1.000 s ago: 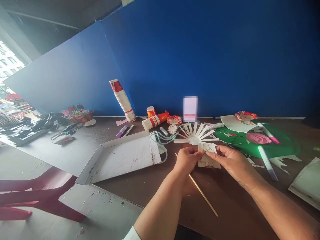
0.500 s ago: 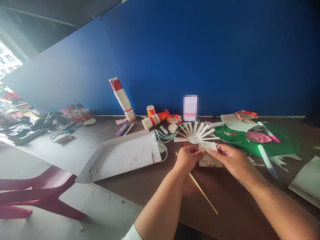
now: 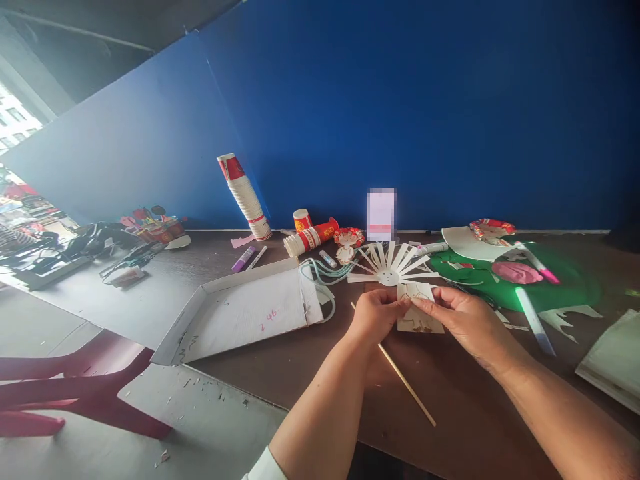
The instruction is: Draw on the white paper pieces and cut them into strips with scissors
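Observation:
Between both hands is a small cream paper piece (image 3: 421, 321) with a brown-outlined figure drawn on it. My left hand (image 3: 376, 315) pinches its left edge, and my right hand (image 3: 460, 312) grips its upper right; the two thumbs nearly meet over the drawing. Just beyond it lies a white paper cutout (image 3: 388, 276) with strips fanning out from a round centre that bears a small face. A thin wooden stick (image 3: 407, 385) rests on the table, passing under my left hand.
Left of my hands sits a shallow white box lid (image 3: 240, 320). Stacked paper cups (image 3: 247, 200), a purple glue stick (image 3: 243, 259) and a paper doll (image 3: 346, 247) stand or lie behind. To the right are a green sheet (image 3: 565, 277), a marker (image 3: 535, 322) and paper scraps (image 3: 565, 317).
Almost nothing differs. Both hands keep the same hold on the paper piece, and the view has shifted very slightly.

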A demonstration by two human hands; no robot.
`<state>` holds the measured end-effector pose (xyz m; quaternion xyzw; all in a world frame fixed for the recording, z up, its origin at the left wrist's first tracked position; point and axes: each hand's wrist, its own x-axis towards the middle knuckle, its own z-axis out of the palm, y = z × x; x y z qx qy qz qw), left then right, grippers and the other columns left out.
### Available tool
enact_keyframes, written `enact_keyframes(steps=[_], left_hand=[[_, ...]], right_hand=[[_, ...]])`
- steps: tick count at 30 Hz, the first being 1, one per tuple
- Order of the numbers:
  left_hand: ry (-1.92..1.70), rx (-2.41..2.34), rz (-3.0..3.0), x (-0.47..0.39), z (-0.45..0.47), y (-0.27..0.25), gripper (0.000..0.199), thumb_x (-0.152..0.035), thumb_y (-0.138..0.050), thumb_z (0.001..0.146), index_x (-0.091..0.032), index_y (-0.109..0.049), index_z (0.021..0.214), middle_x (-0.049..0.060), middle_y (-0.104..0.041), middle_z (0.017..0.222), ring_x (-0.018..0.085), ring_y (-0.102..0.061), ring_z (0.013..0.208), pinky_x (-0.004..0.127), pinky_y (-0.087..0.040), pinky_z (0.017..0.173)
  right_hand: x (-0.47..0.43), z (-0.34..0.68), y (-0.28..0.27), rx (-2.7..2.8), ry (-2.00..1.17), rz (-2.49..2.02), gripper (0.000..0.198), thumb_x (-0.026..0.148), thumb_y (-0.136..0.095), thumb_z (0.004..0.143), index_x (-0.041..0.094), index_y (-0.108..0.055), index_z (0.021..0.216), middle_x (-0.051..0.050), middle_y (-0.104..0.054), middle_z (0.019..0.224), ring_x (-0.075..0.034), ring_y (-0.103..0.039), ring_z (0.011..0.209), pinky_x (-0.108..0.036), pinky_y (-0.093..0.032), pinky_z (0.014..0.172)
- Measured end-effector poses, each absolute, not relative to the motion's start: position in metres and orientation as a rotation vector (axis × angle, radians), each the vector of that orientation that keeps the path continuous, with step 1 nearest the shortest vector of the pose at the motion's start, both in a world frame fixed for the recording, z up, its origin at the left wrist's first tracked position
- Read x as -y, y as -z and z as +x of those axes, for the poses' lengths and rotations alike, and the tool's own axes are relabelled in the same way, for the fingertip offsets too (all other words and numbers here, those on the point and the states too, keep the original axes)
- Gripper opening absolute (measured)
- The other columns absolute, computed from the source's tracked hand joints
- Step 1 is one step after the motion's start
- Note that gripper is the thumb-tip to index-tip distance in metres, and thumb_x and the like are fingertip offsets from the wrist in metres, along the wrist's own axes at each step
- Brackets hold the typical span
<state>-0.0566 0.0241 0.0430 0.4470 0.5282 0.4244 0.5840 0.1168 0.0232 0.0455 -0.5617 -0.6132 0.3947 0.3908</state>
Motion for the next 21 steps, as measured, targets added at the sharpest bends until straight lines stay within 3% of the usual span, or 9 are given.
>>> enact_keyframes(steps=[6, 16, 21], left_hand=[[-1.009, -1.233, 1.024, -0.023, -0.057, -0.047, 0.024, -0.034, -0.085, 0.070, -0.013, -0.075, 0.076, -0.002, -0.059, 0.061, 0.009, -0.046, 0.057, 0.024, -0.035, 0.058], [-1.059, -1.118, 0.906, -0.028, -0.056, -0.035, 0.035, -0.041, -0.089, 0.066, -0.013, -0.073, 0.079, 0.001, -0.064, 0.067, 0.011, -0.055, 0.062, 0.026, -0.044, 0.067], [-1.113, -1.114, 0.802, -0.030, -0.057, -0.038, 0.035, -0.046, -0.083, 0.076, -0.012, -0.074, 0.081, 0.005, -0.069, 0.074, 0.010, -0.060, 0.064, 0.024, -0.045, 0.065]], right_hand=[[-0.023, 0.118, -0.043, 1.494, -1.162, -1.355, 0.040, 0.052, -0.075, 0.079, 0.026, -0.079, 0.110, -0.003, -0.083, 0.107, -0.033, -0.075, 0.104, -0.045, -0.058, 0.094], [-0.029, 0.116, -0.034, 1.376, -1.260, -1.308, 0.042, 0.044, -0.077, 0.074, 0.026, -0.073, 0.113, -0.004, -0.082, 0.109, -0.031, -0.076, 0.102, -0.044, -0.057, 0.095], [-0.027, 0.115, -0.042, 1.354, -1.170, -1.320, 0.042, 0.043, -0.075, 0.073, 0.025, -0.075, 0.110, -0.005, -0.083, 0.105, -0.032, -0.076, 0.100, -0.044, -0.059, 0.092]])
